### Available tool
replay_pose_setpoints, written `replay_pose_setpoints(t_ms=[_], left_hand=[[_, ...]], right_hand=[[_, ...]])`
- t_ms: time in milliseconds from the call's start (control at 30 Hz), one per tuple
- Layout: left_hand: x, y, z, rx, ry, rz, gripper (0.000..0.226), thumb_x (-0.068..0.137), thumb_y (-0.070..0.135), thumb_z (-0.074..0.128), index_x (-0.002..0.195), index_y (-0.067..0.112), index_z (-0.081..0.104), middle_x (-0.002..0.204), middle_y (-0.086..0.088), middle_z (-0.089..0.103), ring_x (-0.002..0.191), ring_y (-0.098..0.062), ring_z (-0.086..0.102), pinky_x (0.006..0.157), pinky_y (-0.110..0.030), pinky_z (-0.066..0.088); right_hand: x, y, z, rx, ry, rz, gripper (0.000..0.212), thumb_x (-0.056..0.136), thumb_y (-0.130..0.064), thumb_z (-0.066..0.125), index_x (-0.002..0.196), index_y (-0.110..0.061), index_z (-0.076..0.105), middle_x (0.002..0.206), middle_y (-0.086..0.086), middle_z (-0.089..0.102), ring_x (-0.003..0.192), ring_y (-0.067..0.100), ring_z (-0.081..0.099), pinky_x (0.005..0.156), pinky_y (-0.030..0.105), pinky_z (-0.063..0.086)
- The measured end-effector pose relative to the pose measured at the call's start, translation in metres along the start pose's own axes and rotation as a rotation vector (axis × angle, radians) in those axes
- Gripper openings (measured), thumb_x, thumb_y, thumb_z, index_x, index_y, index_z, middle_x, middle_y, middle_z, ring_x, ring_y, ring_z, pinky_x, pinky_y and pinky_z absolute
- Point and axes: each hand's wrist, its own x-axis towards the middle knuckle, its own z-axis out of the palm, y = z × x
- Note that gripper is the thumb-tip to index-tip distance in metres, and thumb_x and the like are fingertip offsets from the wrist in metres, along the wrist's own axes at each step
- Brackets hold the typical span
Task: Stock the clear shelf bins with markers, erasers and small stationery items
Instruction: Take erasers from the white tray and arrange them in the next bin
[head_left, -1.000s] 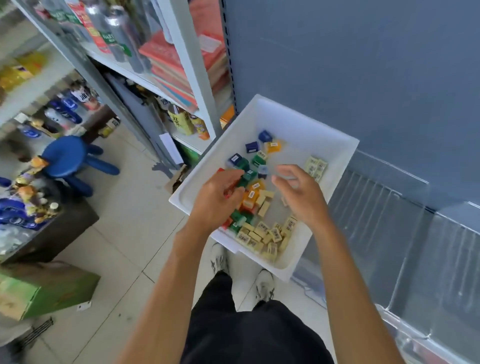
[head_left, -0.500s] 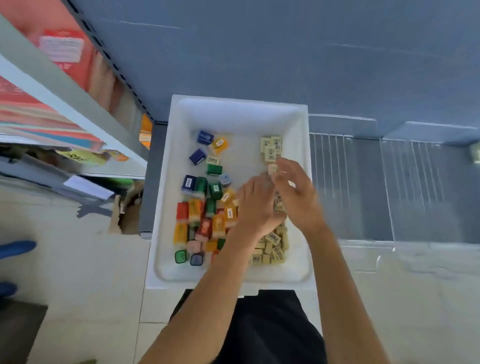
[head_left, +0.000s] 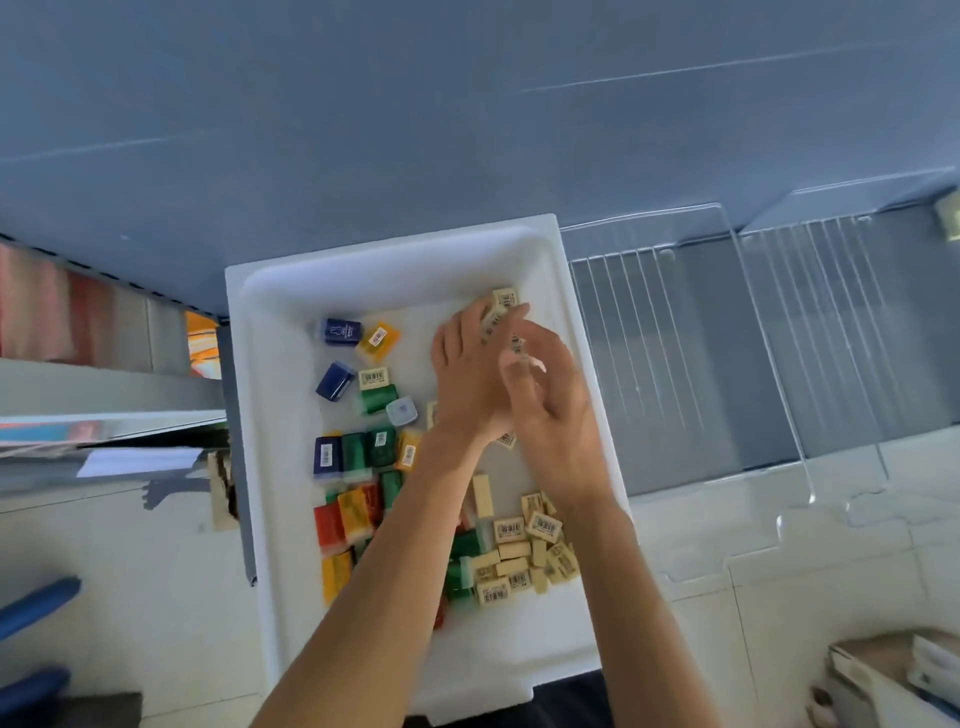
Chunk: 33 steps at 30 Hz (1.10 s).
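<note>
"Hands, where?"
"Both mine, at the white tray (head_left: 270, 415), its far right corner: left hand (head_left: 467, 379) curled round beige erasers (head_left: 503, 304), right hand (head_left: 553, 415) blurred, grip unclear."
"Room?"
"Bare tray floor along the far wall; clear bins (head_left: 675, 364) just beside the right rim."

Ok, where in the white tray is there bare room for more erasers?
Free: in the white plastic tray, the far strip between back wall and dark blue eraser, and the near end past the beige barcoded erasers. Crowded: coloured erasers left of centre, and under left hand and right hand.
</note>
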Motion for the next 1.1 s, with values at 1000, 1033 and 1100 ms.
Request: replay_pose_setpoints(t_ms=[1000, 1033, 1100], left_hand=[[0.03, -0.034, 0.002, 0.009, 0.175, 0.123, 0.065, 0.074, 0.038, 0.065, 0.137, 0.031, 0.054, 0.131, -0.004, 0.047, 0.121, -0.024, 0.04, 0.095, -0.04, 0.032], [0.031, -0.035, 0.002, 0.029, 0.156, 0.146, 0.063, 0.072, 0.044, 0.065, 0.134, 0.033, 0.057, 0.133, -0.003, 0.046, 0.123, -0.024, 0.038, 0.096, -0.04, 0.031], [0.031, -0.036, 0.003, 0.066, 0.126, 0.171, 0.061, 0.07, 0.052, 0.062, 0.129, 0.035, 0.06, 0.137, 0.001, 0.046, 0.124, -0.024, 0.036, 0.097, -0.039, 0.028]], right_hand=[[-0.029, 0.036, 0.038, -0.015, 0.194, 0.178, 0.042, 0.102, -0.038, 0.036, 0.137, -0.018, 0.048, 0.128, -0.006, 0.053, 0.12, 0.001, 0.049, 0.099, 0.017, 0.043], [-0.031, 0.038, 0.037, -0.031, 0.216, 0.171, 0.039, 0.101, -0.036, 0.038, 0.133, -0.017, 0.05, 0.125, -0.004, 0.055, 0.117, 0.005, 0.051, 0.098, 0.025, 0.046], [-0.032, 0.04, 0.036, -0.051, 0.249, 0.152, 0.033, 0.1, -0.03, 0.042, 0.129, -0.016, 0.051, 0.121, -0.002, 0.057, 0.115, 0.009, 0.053, 0.096, 0.033, 0.048]])
